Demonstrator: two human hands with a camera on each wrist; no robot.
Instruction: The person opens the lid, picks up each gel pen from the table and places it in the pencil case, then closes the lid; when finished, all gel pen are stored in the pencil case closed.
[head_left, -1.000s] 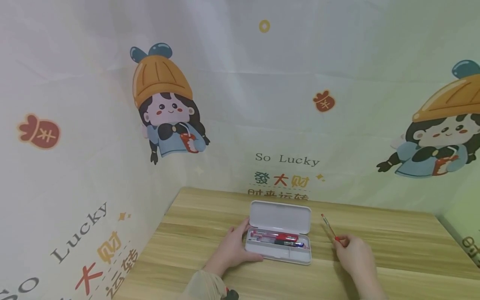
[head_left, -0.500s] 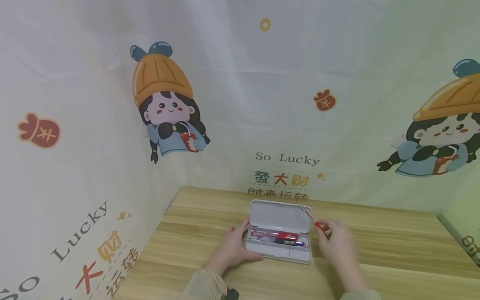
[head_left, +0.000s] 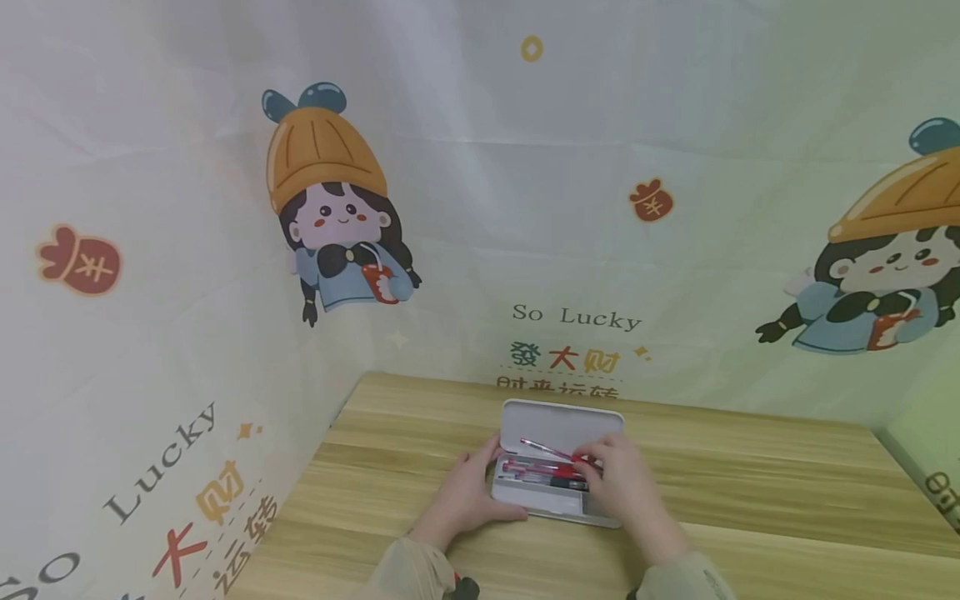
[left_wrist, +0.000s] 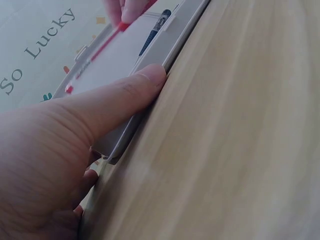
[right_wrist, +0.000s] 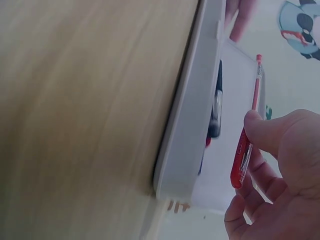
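A light grey pencil case (head_left: 540, 502) lies on the table with its lid (head_left: 521, 425) raised at the back. My left hand (head_left: 467, 496) holds its left end, and in the left wrist view the thumb (left_wrist: 125, 97) lies along the front wall. Between thumb and fingers my right hand (head_left: 630, 483) pinches a red pen (right_wrist: 241, 150) over the right part of the case. The pen's clear end points left, in front of the lid. Inside, a second red pen (head_left: 528, 468) and a dark-capped pen (right_wrist: 217, 107) lie in the rear compartment. My right hand hides the case's right end.
The wood-grain table (head_left: 780, 492) reaches back to a pale printed cloth (head_left: 465, 208) hanging behind and at the left. A low divider splits the case's front compartment from the pens. A small black and red object (head_left: 463, 587) shows beside the left sleeve.
My right hand has carried the red pen leftward from the table's right side to over the open case, and the pen has tipped flatter. The left hand stays on the case.
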